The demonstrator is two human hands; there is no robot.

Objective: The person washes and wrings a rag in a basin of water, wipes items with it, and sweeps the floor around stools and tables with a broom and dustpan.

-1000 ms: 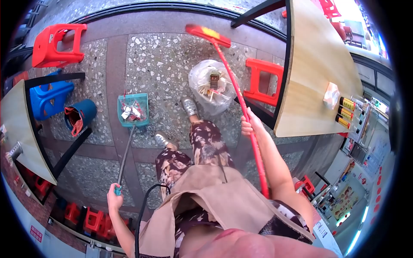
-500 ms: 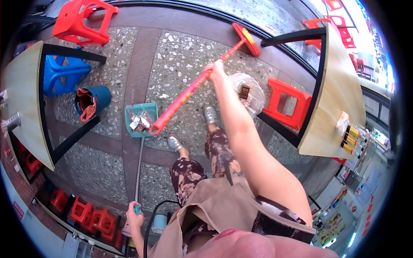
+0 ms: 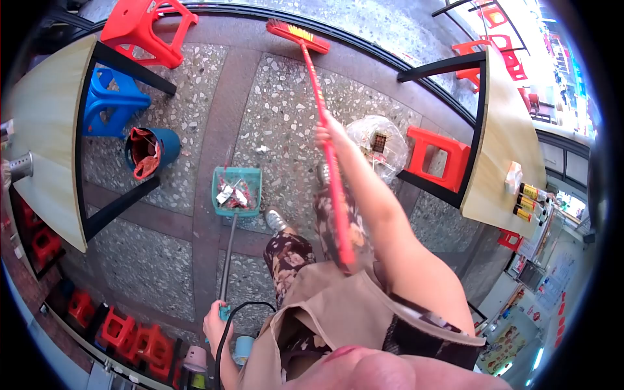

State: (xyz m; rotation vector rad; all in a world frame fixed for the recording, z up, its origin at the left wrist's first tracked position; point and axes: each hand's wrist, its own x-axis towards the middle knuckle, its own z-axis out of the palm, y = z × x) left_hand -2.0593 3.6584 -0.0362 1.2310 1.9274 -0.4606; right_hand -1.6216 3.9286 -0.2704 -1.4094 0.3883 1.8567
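Note:
My right hand (image 3: 330, 129) is closed around the red handle of a broom (image 3: 318, 88). Its bristled head lies by the door track at the top, and the handle's end reaches back over my right leg. Low on the left, my left hand (image 3: 216, 320) grips the end of the grey handle of a dustpan (image 3: 260, 190). The teal pan rests on the floor ahead of my left foot, with crumpled white and reddish litter (image 3: 233, 195) in it. A small white scrap (image 3: 262, 149) lies on the floor between pan and broom.
At left stand a blue bucket (image 3: 170, 147) with a red bag inside, a blue stool (image 3: 114, 101) and a red stool (image 3: 140, 29). A clear plastic bag (image 3: 391, 162) and another red stool (image 3: 419, 170) are at right. Wooden tables (image 3: 49, 140) flank both sides.
The broom head has swung left along the door track, and its handle end has moved right toward my legs. The dustpan appears farther right in view.

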